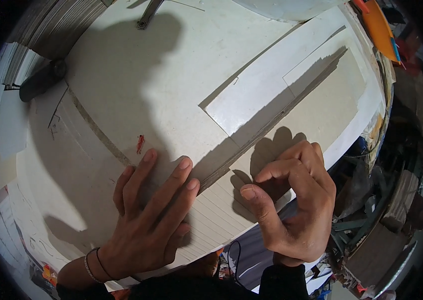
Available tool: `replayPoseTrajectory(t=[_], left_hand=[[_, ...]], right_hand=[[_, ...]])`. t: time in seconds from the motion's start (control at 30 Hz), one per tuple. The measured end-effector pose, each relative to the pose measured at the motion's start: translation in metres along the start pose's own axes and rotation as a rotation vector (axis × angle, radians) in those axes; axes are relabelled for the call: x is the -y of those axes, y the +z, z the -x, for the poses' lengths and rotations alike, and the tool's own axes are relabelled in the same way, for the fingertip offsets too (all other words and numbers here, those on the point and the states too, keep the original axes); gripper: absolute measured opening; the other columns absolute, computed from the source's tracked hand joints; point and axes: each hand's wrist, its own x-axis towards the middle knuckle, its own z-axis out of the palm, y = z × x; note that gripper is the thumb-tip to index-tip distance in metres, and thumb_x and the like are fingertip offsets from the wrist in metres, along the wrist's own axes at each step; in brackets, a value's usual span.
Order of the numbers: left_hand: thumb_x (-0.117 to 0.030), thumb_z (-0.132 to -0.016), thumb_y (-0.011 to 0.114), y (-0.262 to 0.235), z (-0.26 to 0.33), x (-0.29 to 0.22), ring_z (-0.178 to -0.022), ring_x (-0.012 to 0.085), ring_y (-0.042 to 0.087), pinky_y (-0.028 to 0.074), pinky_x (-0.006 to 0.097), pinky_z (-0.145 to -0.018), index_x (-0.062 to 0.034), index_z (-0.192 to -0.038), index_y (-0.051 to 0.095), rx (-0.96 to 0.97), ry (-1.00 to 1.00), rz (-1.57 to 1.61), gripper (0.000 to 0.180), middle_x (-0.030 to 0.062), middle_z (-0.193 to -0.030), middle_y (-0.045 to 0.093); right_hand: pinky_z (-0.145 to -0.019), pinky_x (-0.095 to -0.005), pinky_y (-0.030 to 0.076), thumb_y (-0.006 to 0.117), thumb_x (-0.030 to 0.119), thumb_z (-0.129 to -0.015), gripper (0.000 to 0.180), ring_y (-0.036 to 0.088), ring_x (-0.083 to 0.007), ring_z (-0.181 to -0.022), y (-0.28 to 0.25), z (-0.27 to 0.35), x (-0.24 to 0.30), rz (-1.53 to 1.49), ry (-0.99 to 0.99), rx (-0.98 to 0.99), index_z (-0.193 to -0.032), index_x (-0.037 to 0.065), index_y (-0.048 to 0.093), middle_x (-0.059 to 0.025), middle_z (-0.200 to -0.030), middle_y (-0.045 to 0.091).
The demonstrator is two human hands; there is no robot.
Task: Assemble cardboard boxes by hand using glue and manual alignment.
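Note:
My left hand (149, 215) lies flat, fingers spread, pressing down on a stack of white card sheets (211, 210) at the near edge of the pale worktable (171, 75). My right hand (296, 200) is beside it on the right, fingers curled, with thumb and forefinger pinched close at the edge of a long beige sheet (316, 110). Whether the fingers actually grip that sheet is hidden by the hand and its shadow. The stepped edges of several sheets show between the two hands.
A long white strip (261, 90) lies diagonally across the table. There is a red smear (140, 144) near my left fingers. A dark cylindrical tool (41, 80) sits at the far left, stacked white sheets (1, 125) along the left rim, an orange object (379, 30) at top right, clutter below right.

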Motion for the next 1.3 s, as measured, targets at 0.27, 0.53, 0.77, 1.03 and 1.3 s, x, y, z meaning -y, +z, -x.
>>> replayPoseTrajectory(t=[0.27, 0.53, 0.77, 1.03, 1.3], left_hand=[[-0.024, -0.103, 0.051, -0.001, 0.003, 0.001, -0.15, 0.0481, 0.023, 0.01, 0.061, -0.12, -0.0022, -0.142, 0.054, 0.0, 0.0, 0.005, 0.045, 0.0179, -0.16, 0.042], [-0.023, -0.102, 0.051, -0.002, 0.0, -0.001, -0.151, 0.0481, 0.022, 0.01, 0.062, -0.12, -0.0016, -0.142, 0.055, 0.023, 0.001, -0.001, 0.045, 0.0179, -0.161, 0.041], [-0.022, -0.102, 0.05, 0.0, 0.0, 0.001, -0.151, 0.0473, 0.022, 0.009, 0.061, -0.12, -0.0025, -0.142, 0.055, 0.002, -0.009, 0.007, 0.044, 0.0164, -0.161, 0.042], [-0.024, -0.101, 0.052, -0.005, -0.003, -0.006, -0.152, 0.0444, 0.024, 0.01, 0.058, -0.121, -0.0046, -0.144, 0.055, -0.005, -0.019, -0.047, 0.047, 0.014, -0.161, 0.041], [-0.03, -0.108, 0.039, 0.002, -0.001, -0.001, -0.15, 0.0466, 0.028, 0.015, 0.059, -0.121, 0.0053, -0.142, 0.051, -0.051, 0.038, -0.07, 0.05, 0.0224, -0.157, 0.043]], right_hand=[[-0.058, -0.0312, 0.038, 0.09, 0.021, -0.071, 0.028, 0.049, -0.0164, -0.072, 0.0, -0.003, -0.005, 0.062, -0.064, 0.027, -0.073, 0.001, 0.07, -0.0049, -0.073, 0.054], [-0.058, -0.0318, 0.034, 0.088, 0.024, -0.076, 0.029, 0.045, -0.0162, -0.071, 0.0, -0.001, -0.003, 0.073, -0.012, 0.013, -0.074, 0.0, 0.073, -0.0044, -0.072, 0.053], [-0.064, -0.0299, 0.036, 0.085, 0.013, -0.077, 0.018, 0.047, -0.0156, -0.073, -0.002, 0.001, -0.008, -0.112, -0.006, -0.008, -0.079, 0.0, 0.072, -0.0054, -0.077, 0.055], [-0.107, -0.0522, 0.038, 0.077, 0.016, -0.076, 0.032, 0.048, -0.0354, -0.131, -0.032, 0.029, 0.019, 0.212, -0.383, 0.219, -0.107, 0.016, 0.078, -0.0121, -0.124, 0.068], [-0.125, -0.0592, 0.031, 0.071, 0.012, -0.086, 0.054, 0.033, -0.0443, -0.149, -0.014, -0.007, 0.02, 0.556, -0.487, 0.511, -0.139, 0.016, 0.063, -0.0099, -0.143, 0.055]])
